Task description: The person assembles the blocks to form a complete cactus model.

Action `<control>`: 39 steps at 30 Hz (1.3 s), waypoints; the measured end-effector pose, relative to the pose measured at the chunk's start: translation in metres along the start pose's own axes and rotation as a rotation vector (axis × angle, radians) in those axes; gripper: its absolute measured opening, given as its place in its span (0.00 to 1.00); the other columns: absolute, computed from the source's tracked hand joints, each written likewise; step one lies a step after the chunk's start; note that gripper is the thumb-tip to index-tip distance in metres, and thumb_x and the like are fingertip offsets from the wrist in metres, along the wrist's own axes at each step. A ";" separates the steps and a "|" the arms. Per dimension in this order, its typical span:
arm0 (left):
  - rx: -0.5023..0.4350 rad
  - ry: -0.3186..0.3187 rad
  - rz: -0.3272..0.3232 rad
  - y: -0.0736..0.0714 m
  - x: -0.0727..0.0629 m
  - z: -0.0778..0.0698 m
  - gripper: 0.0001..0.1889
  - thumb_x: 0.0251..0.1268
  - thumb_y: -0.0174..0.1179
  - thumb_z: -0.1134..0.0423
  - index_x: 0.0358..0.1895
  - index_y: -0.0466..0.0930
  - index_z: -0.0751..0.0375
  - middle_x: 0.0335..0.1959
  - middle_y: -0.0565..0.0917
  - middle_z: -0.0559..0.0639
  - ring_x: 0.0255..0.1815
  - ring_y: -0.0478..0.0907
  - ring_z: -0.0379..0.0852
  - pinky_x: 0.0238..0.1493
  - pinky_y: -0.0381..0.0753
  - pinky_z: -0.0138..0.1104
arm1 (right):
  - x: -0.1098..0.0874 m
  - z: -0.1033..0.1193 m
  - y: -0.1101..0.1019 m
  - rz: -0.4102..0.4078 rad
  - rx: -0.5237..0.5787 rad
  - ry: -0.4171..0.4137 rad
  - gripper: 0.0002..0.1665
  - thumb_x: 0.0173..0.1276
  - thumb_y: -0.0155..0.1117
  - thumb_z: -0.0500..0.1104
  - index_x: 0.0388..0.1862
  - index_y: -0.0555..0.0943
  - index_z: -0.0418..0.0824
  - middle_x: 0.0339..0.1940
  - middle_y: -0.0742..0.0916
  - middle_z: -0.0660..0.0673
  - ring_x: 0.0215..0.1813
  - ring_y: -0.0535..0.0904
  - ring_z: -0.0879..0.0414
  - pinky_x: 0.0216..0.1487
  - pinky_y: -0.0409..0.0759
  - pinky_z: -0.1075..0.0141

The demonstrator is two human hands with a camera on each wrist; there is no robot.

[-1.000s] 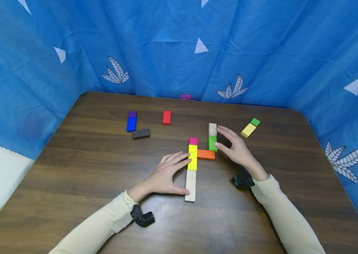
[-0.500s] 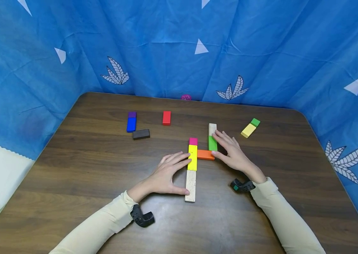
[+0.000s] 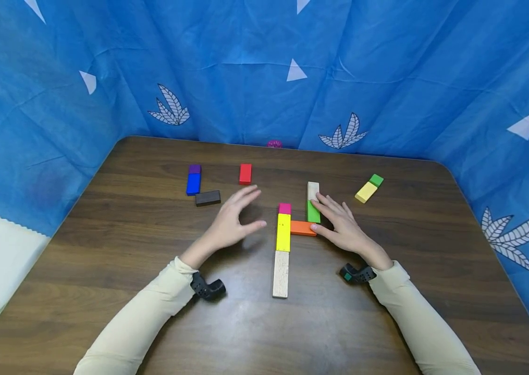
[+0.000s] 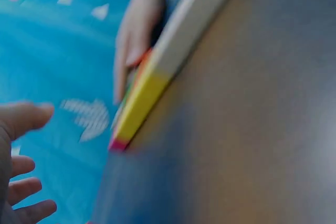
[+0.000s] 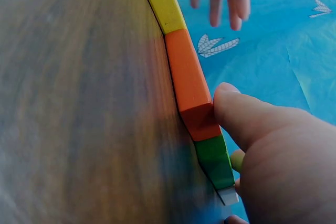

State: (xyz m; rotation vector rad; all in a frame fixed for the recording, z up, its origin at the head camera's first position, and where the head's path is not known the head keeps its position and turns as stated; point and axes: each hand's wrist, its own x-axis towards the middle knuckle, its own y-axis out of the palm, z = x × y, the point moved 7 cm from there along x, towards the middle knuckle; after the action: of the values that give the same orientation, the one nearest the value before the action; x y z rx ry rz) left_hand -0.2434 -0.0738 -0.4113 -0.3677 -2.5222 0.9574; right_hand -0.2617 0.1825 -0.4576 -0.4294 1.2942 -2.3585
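A column of wooden blocks lies on the table in the head view: a pink block (image 3: 285, 208), a yellow block (image 3: 283, 239) and a long pale block (image 3: 280, 275). From the yellow one an orange block (image 3: 302, 228) extends right. At its far right end lie a green block (image 3: 312, 212) and a pale block (image 3: 313, 190) in line. My right hand (image 3: 347, 229) rests on this side group, thumb at the orange block's end and fingers over the green and pale blocks. Left of the column my left hand (image 3: 228, 223) hovers, holding nothing, its fingers spread.
Behind my left hand lie a dark grey block (image 3: 208, 198), a blue block (image 3: 193, 184), a purple block (image 3: 195, 169) and a red block (image 3: 245, 174). Far right are a light yellow block (image 3: 366, 192) and a small green block (image 3: 376, 180). A blue curtain (image 3: 245, 99) stands behind the table.
My left hand has left the yellow and long pale blocks and moved up and left. The right hand has shifted slightly left, onto the green and orange blocks.
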 end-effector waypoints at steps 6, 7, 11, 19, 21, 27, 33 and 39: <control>-0.026 -0.158 -0.134 -0.042 0.046 0.034 0.36 0.57 0.69 0.64 0.70 0.67 0.65 0.72 0.66 0.60 0.73 0.63 0.57 0.72 0.57 0.56 | 0.001 -0.002 0.001 -0.001 -0.005 0.004 0.41 0.70 0.61 0.55 0.77 0.60 0.46 0.81 0.58 0.43 0.81 0.47 0.40 0.74 0.36 0.34; -0.032 -0.188 -0.135 -0.046 0.052 0.040 0.36 0.57 0.69 0.65 0.70 0.67 0.65 0.72 0.66 0.60 0.72 0.64 0.57 0.72 0.58 0.55 | 0.001 -0.003 0.001 0.000 -0.003 0.004 0.42 0.70 0.61 0.55 0.77 0.60 0.46 0.81 0.58 0.43 0.81 0.47 0.40 0.74 0.36 0.34; -0.042 -0.303 -0.078 -0.050 0.070 0.063 0.36 0.58 0.68 0.68 0.71 0.66 0.64 0.73 0.65 0.59 0.70 0.66 0.58 0.70 0.65 0.51 | 0.001 -0.004 0.002 -0.005 0.004 -0.005 0.42 0.69 0.62 0.55 0.77 0.60 0.46 0.81 0.58 0.43 0.81 0.47 0.40 0.74 0.36 0.34; -0.100 -0.449 0.085 -0.036 0.085 0.089 0.37 0.59 0.66 0.71 0.73 0.63 0.62 0.71 0.66 0.61 0.68 0.68 0.58 0.68 0.69 0.50 | -0.002 -0.001 0.003 -0.016 0.004 -0.020 0.41 0.70 0.61 0.55 0.77 0.60 0.47 0.81 0.58 0.44 0.81 0.48 0.40 0.74 0.36 0.34; -0.111 -0.458 0.104 -0.032 0.087 0.092 0.37 0.58 0.65 0.73 0.72 0.63 0.63 0.71 0.66 0.61 0.67 0.69 0.58 0.67 0.70 0.48 | -0.002 -0.001 0.003 -0.017 0.005 -0.019 0.41 0.70 0.61 0.55 0.77 0.60 0.47 0.81 0.58 0.44 0.81 0.48 0.40 0.74 0.36 0.34; -0.107 -0.495 0.119 -0.023 0.091 0.098 0.36 0.59 0.63 0.75 0.72 0.63 0.64 0.70 0.67 0.62 0.66 0.68 0.58 0.66 0.72 0.46 | -0.003 -0.001 0.004 -0.015 0.008 -0.015 0.41 0.70 0.61 0.55 0.77 0.60 0.47 0.81 0.58 0.44 0.81 0.48 0.41 0.74 0.36 0.35; -0.117 -0.532 0.120 -0.019 0.090 0.102 0.34 0.61 0.61 0.75 0.72 0.63 0.63 0.67 0.69 0.63 0.66 0.66 0.58 0.69 0.69 0.46 | -0.005 -0.001 0.006 -0.014 0.005 -0.005 0.41 0.70 0.61 0.55 0.78 0.60 0.47 0.81 0.58 0.44 0.81 0.47 0.41 0.75 0.36 0.35; -0.111 -0.505 0.080 -0.018 0.090 0.101 0.34 0.60 0.63 0.74 0.71 0.65 0.64 0.65 0.73 0.64 0.65 0.69 0.57 0.69 0.68 0.45 | -0.006 -0.001 0.006 -0.016 0.003 -0.005 0.42 0.69 0.61 0.56 0.78 0.60 0.47 0.81 0.58 0.44 0.81 0.47 0.41 0.75 0.36 0.35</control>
State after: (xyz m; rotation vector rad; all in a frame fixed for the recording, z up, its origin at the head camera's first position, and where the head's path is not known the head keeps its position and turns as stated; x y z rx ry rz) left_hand -0.3712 -0.1104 -0.4415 -0.2876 -3.0454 1.0479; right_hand -0.2557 0.1832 -0.4635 -0.4459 1.2890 -2.3714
